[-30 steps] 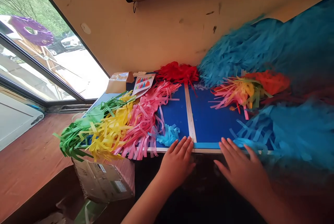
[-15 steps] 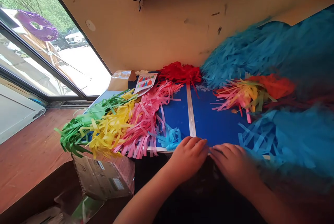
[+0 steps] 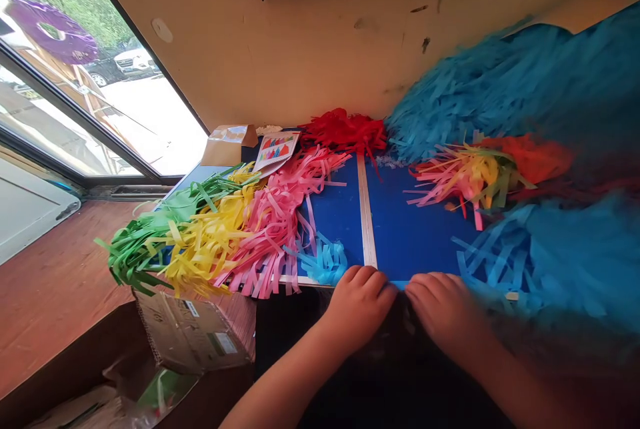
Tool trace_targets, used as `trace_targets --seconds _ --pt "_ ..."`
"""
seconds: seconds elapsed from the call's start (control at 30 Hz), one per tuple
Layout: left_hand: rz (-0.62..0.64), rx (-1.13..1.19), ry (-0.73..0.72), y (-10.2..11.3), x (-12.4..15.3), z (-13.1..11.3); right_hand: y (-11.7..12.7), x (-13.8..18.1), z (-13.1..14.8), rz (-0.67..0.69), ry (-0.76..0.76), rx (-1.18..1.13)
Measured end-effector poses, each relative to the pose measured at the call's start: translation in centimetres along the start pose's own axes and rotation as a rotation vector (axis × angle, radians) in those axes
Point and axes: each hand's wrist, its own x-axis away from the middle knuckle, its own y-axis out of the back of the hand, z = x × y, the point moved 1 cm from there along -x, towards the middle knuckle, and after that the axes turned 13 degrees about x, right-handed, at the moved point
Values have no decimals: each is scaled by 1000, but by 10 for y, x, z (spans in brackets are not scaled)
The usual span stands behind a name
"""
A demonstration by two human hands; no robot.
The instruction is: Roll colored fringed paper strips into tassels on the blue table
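At the front edge of the blue table (image 3: 405, 229), my left hand (image 3: 361, 299) has its fingers curled closed, knuckles up. Close beside it on the right, my right hand (image 3: 443, 305) is closed the same way. A short bit of blue tissue paper (image 3: 399, 285) shows between them, pinched by both hands; the rest of it is covered by my fingers. Just left of my left hand lies a small bunch of light-blue tissue fringe (image 3: 325, 262). Right of my right hand spreads a large heap of blue tissue fringe (image 3: 575, 255).
Green (image 3: 145, 242), yellow (image 3: 210, 235) and pink fringes (image 3: 275, 229) lie along the table's left. Behind are a red bunch (image 3: 345, 129), a printed card (image 3: 276, 151) and a mixed-colour bunch (image 3: 475, 172). A cardboard box (image 3: 185, 329) stands below left, near the window (image 3: 150, 129).
The view has shifted slightly. My hands stay at the table edge and have moved a little apart, so more blue tissue paper shows between them.
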Motion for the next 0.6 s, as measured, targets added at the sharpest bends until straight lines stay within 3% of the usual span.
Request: trace_targets --seconds 0.27,0.6 --pt "8 -13 85 0 -9 -5 0 -7 0 39 -29 37" --pt "-9 -86 29 8 0 9 4 -6 -16 81 -76 -68"
